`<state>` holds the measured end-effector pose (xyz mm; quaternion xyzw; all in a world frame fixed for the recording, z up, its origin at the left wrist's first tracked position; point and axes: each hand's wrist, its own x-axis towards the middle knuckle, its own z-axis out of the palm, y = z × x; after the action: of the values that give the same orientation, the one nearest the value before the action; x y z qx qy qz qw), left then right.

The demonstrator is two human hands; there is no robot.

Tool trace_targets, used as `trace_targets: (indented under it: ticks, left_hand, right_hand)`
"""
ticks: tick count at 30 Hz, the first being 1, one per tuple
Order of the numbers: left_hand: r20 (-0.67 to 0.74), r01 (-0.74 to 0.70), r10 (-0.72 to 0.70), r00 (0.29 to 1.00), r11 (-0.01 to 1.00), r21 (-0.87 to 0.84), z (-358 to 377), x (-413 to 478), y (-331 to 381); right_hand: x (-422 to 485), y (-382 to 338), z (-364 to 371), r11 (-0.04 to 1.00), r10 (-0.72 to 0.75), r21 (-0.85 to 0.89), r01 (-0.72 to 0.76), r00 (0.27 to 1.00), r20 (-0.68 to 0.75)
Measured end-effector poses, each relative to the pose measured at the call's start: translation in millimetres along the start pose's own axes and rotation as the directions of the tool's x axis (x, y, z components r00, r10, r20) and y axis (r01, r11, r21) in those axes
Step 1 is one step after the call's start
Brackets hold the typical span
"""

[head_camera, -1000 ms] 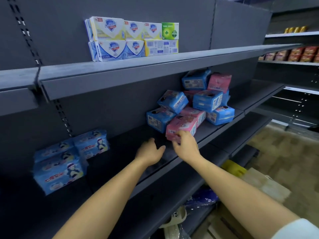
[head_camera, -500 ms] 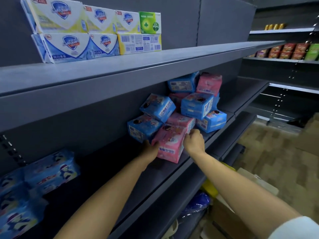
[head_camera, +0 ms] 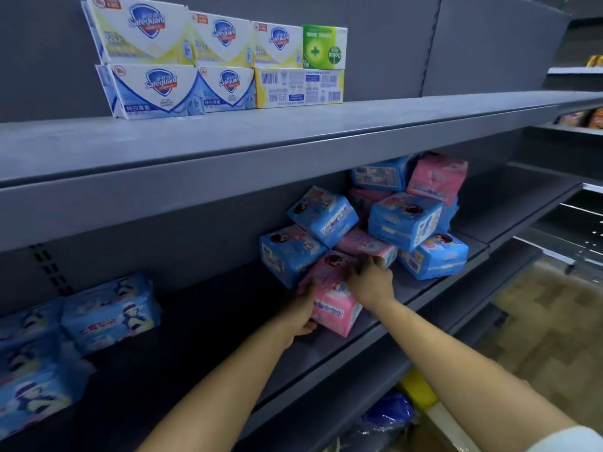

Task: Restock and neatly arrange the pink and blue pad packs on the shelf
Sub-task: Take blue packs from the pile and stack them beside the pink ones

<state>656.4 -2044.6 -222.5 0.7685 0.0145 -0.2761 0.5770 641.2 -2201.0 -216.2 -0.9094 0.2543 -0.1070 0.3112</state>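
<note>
Since a moment ago both hands have closed on the front pink pack (head_camera: 332, 298), tilting it out of the heap. Blue soft packs (head_camera: 107, 314) lie at the left end of the middle shelf (head_camera: 212, 321). The left hand (head_camera: 301, 313) grasps the pack's lower left side and the right hand (head_camera: 372, 282) clasps its top, probably to steady it near the front edge. Behind, to the right, the jumbled heap of pad packs (head_camera: 404, 220) awaits straightening.

The pink packs (head_camera: 332, 308) and blue packs (head_camera: 404, 220) bear cartoon faces; soap boxes (head_camera: 153, 89) are white, yellow and blue; the shelf (head_camera: 293, 132) is grey.
</note>
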Motion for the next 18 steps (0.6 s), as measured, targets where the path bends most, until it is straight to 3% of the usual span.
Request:
trace_targets:
  ticks: [8,12,18]
  left_hand:
    - [-0.091,-0.06,0.056,0.994,0.997,-0.047,12,-9,-4]
    - [-0.101,-0.14,0.13,0.986,0.986,-0.094,12,-19,-4]
    - [-0.105,-0.134,0.118,0.987,0.977,-0.164,3,-32,-6]
  right_hand:
    - [-7,2,-3,1.0,-0.006,0.028,0.008,0.999,-0.047]
    - [-18,4,-10,0.989,-0.003,0.144,0.012,0.998,-0.063]
    - [-30,6,-13,0.974,-0.034,0.221,0.045,0.998,-0.054]
